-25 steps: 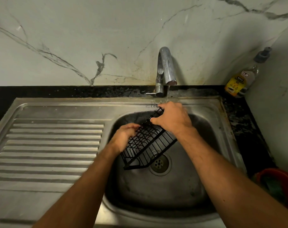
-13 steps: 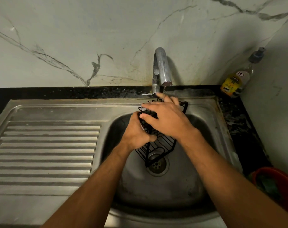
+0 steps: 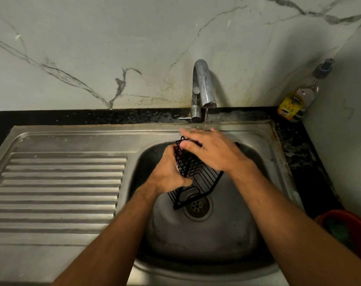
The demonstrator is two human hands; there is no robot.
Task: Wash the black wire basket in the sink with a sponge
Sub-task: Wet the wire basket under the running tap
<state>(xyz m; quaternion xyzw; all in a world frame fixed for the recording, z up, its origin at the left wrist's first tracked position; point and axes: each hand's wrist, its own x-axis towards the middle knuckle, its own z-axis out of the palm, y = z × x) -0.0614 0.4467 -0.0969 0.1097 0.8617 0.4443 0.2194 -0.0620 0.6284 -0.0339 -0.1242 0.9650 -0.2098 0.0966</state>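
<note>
Both of my hands are on the black wire basket point(image 3: 196, 174), which I hold tilted over the sink bowl point(image 3: 206, 240), its lower corner hanging just above the drain point(image 3: 198, 207) and its upper end up near the thin stream of water point(image 3: 205, 118) from the tap point(image 3: 202, 83). Its long axis runs from that low near-left corner up toward the far right, and the open wire face looks up and toward me.

My left hand point(image 3: 169, 172) curls round the left rim, fingers gripping the wire. My right hand point(image 3: 212, 153) lies over the upper end with fingers fairly straight and the thumb tucked against the rim; whether it truly grips or only presses I cannot tell, and I see no sponge in it.

I judge the main risk is slipping: wet wire under a flat palm could twist out and clatter into the bowl. The stream lands on my knuckles more than on the basket, so it may splash toward the worktop point(image 3: 299, 145). Fingers could also snag between the wires.

Further out stand the ribbed draining board point(image 3: 57, 188), a soap bottle point(image 3: 299, 98) in the far right corner and a red tub point(image 3: 344, 226) at the right edge.
</note>
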